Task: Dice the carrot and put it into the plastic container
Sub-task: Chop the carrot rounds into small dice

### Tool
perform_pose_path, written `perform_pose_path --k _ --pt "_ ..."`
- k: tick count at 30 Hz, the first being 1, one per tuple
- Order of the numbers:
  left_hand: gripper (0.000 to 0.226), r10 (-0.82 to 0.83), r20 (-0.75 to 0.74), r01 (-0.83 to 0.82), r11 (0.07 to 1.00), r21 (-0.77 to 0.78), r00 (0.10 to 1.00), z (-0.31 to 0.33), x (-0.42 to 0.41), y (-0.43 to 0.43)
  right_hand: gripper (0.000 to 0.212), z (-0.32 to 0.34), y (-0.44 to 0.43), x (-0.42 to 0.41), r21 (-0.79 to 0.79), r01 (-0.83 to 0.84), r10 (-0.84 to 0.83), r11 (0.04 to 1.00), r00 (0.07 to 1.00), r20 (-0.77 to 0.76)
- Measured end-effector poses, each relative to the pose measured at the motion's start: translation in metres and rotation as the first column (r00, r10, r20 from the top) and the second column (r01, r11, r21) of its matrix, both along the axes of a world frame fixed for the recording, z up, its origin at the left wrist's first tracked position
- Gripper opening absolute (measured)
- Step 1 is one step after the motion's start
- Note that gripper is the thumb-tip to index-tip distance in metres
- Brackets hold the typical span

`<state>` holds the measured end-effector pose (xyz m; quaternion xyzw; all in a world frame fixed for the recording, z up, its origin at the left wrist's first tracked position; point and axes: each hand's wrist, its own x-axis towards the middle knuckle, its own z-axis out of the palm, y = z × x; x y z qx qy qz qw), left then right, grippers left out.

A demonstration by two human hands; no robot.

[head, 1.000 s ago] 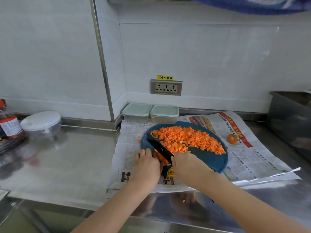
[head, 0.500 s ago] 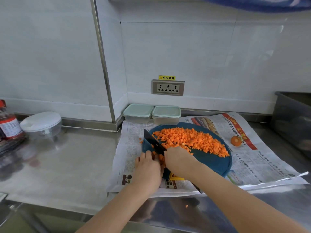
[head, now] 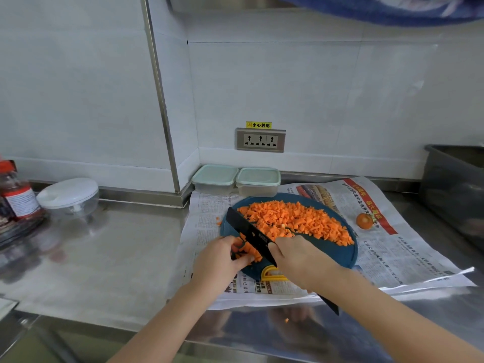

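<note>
**Worktop during dicing.** Newspaper point(head: 392, 258) covers the right half of the steel worktop point(head: 104, 258) and carries a round blue cutting board point(head: 340, 258). The diced carrot point(head: 296, 221) is heaped along the board's far side. None is in the two lidded plastic containers point(head: 214, 178), which stand at the worktop's back edge. Since a second ago your hands have parted. Your right hand point(head: 298, 258) is wrapped round the handle of the black knife point(head: 248, 229), whose blade points far-left. Your left hand point(head: 217, 263) pinches the last carrot pieces point(head: 248, 251) between thumb and curled fingers at the board's near-left edge. Dicing appears nearly finished, and transfer has not begun. A carrot end point(head: 364, 221) lies on the newspaper to the right.
</note>
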<state>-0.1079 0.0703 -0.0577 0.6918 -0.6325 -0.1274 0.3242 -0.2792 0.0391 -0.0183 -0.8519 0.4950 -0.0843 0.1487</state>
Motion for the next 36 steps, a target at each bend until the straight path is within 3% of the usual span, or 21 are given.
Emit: perform_pose_path --k 16,24,32,36 --pt "0.018 0.011 -0.068 -0.01 1.0 0.027 0.998 0.003 -0.007 -0.004 0.04 0.0 0.013 -0.003 0.01 0.029 -0.029 1.0 1.0 -0.005" --pt "0.009 -0.037 -0.252 0.056 0.996 0.068 0.967 0.01 -0.003 -0.005 0.039 0.005 0.012 0.001 0.071 0.06 -0.06 0.996 0.998 -0.004" --pt "0.012 -0.018 -0.177 0.047 0.986 0.161 0.984 0.013 0.0 -0.013 0.028 0.009 0.006 0.004 0.167 0.087 -0.088 0.982 0.996 -0.005" --pt "0.011 -0.014 -0.159 0.04 0.987 0.158 0.987 0.011 0.001 -0.015 0.032 0.005 0.003 0.006 0.072 -0.026 0.031 0.997 0.996 -0.08"
